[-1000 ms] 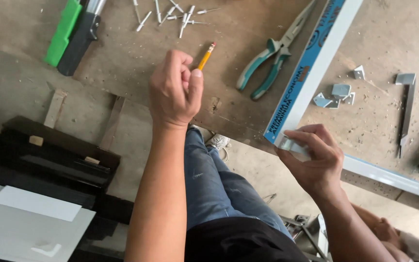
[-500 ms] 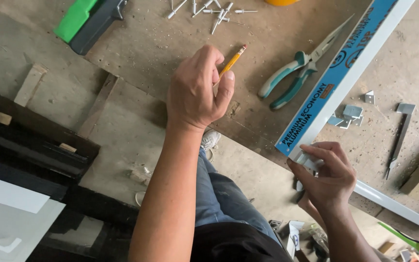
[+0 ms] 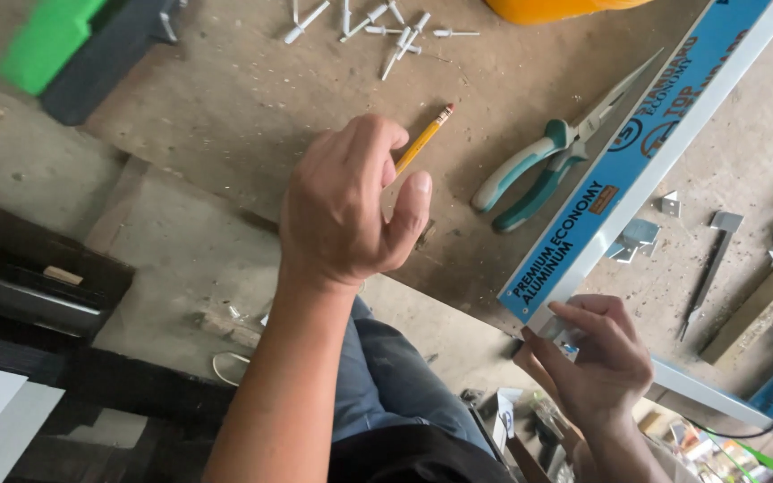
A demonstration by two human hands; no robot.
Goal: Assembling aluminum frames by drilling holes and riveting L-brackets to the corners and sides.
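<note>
Head view: my left hand (image 3: 351, 206) closes around a light, stiff pencil (image 3: 422, 139) above the worktop (image 3: 225, 107); my right hand (image 3: 597, 358) pinches the rigid aluminium profile (image 3: 646, 152) at its near end, where grip seems surest.

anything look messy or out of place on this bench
Mostly loose scatter: white rivets lie strewn near the bench's far edge, and small metal brackets lie scattered beside the blue-filmed aluminium strip. The pliers lie with their jaws against that strip. Nothing looks damaged.

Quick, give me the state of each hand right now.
Left hand: closed on a yellow wooden pencil.
Right hand: fingers pinched on the end of the long blue-filmed aluminium bar.
</note>
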